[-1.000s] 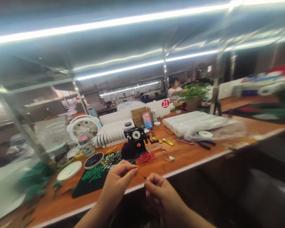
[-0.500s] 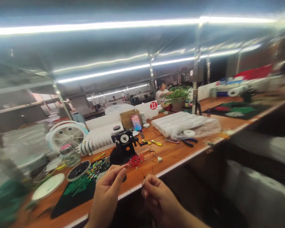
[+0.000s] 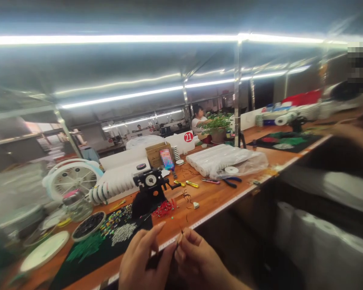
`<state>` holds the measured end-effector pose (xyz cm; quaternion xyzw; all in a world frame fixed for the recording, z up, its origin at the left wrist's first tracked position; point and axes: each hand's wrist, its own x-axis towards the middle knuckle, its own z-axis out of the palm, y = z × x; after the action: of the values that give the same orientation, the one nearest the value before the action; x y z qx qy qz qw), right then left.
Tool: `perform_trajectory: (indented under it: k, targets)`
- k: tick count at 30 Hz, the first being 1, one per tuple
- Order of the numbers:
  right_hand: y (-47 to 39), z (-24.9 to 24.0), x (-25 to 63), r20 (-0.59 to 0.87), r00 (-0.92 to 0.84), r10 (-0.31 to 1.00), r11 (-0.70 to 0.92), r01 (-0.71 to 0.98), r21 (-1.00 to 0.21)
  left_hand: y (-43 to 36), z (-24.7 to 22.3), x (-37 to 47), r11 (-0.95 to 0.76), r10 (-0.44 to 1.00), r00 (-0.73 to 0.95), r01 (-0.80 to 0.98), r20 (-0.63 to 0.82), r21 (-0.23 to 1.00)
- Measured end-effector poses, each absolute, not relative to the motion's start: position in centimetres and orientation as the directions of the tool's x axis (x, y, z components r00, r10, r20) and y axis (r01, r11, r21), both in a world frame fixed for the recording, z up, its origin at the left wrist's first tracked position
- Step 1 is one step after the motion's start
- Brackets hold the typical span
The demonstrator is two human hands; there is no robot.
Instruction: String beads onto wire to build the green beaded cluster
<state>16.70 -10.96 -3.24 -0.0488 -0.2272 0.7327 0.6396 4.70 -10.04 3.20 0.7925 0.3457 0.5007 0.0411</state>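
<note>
My right hand (image 3: 199, 259) is closed in a pinch, thumb against forefinger, on a thin dark cord (image 3: 182, 231) whose end sticks up from the fingertips. Close beside it, past the table's front edge, my left hand (image 3: 145, 257) has its forefinger stretched out and its thumb apart, with the thumb tip next to the right fingers. Nothing shows between its thumb and forefinger; its other fingers are partly hidden. Beyond the hands lie a heap of red pieces (image 3: 165, 208), silver beads (image 3: 123, 234) and multicoloured beads (image 3: 116, 220) on a black mat (image 3: 78, 264).
A black device with a round dial (image 3: 151, 180) stands behind the beads. Green pieces (image 3: 86, 246), a bowl of black pieces (image 3: 89, 225) and a white lid (image 3: 45, 250) lie left. Dark-handled pliers (image 3: 232, 182) and wrapped white rolls (image 3: 214, 159) lie right. A co-worker's arm (image 3: 351, 135) is far right.
My left thumb and forefinger have parted from a pinch, and the left hand has come closer to the right. The right hand keeps its pinch. The view has shifted slightly to the right.
</note>
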Motion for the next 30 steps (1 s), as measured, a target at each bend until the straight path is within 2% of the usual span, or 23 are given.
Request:
perform_trajectory:
  k: [3,11,14,17,20,23,26,30]
  targets:
    - [-11.1,-3.0,16.5,0.228,-0.141,0.963,-0.049,-0.93,-0.365,-10.2,3.9,4.7,-0.746,0.599,0.297,0.545,0.743,0.383]
    - [-11.9,-2.0,16.3,0.196,-0.137,0.971,-0.055,-0.925,-0.376,-10.7,3.5,4.9,-0.713,0.651,0.281,0.546,0.705,0.44]
    - [-12.0,-1.9,16.2,0.209,-0.127,0.97,-0.037,-0.919,-0.392,-10.8,3.5,4.8,-0.688,0.692,0.259,0.518,0.674,0.508]
    - [-11.9,-2.4,16.1,0.209,-0.118,0.971,-0.017,-0.903,-0.429,-10.7,3.6,4.6,-0.632,0.765,0.22,0.442,0.606,0.637]
    - [-11.9,-3.2,16.1,0.154,-0.116,0.981,-0.022,-0.862,-0.507,-10.4,3.5,4.6,-0.444,0.893,0.232,0.306,0.386,0.842]
    - [-12.0,-3.8,16.0,0.111,-0.128,0.985,-0.042,-0.819,-0.572,-10.0,2.8,4.7,-0.088,0.968,0.243,0.117,0.057,0.989]
    - [-12.3,-4.2,15.9,0.061,-0.152,0.986,-0.079,-0.767,-0.637,-9.5,1.7,4.6,0.133,0.974,0.195,-0.058,-0.12,0.989]
    - [-12.6,-4.8,15.8,0.013,-0.188,0.982,-0.118,-0.667,-0.736,-9.1,0.5,3.8,0.238,0.965,0.162,-0.205,-0.207,0.95]
